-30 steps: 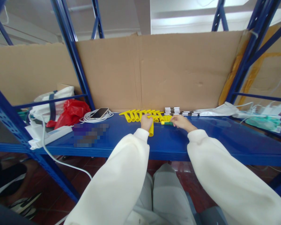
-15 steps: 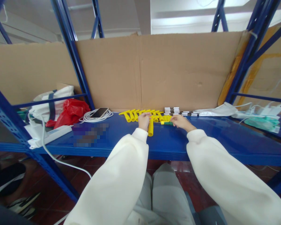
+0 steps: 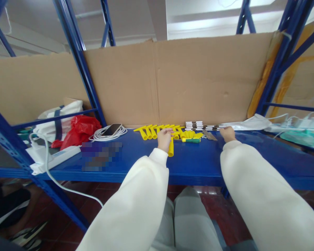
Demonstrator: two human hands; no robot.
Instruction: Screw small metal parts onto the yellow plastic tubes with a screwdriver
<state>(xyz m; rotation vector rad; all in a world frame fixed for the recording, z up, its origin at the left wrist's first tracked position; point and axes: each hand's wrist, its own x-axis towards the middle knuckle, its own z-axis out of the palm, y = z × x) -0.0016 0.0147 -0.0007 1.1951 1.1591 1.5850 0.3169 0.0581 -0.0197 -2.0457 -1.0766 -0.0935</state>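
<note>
My left hand (image 3: 164, 138) is closed around a yellow plastic handle (image 3: 170, 149) whose lower end sticks out toward me over the blue shelf (image 3: 199, 164). Behind it lies a row of several more yellow handles (image 3: 151, 131). A green and yellow screwdriver (image 3: 191, 140) rests on the shelf, free of both hands. My right hand (image 3: 227, 134) has its fingers curled at a thin metal blade (image 3: 208, 135), next to stacked white and black pieces (image 3: 193, 124). Whether it grips the blade I cannot make out.
A phone (image 3: 112, 129) lies on a coiled white cable at the left, beside a red bag (image 3: 80, 127) and a white power strip (image 3: 54, 157). Cardboard (image 3: 199, 76) backs the shelf. White plastic wrap (image 3: 251, 122) and chargers sit at the right. Blue uprights frame the bay.
My right hand has let go of the green and yellow screwdriver and moved right to the metal blade. My left hand keeps hold of the yellow handle.
</note>
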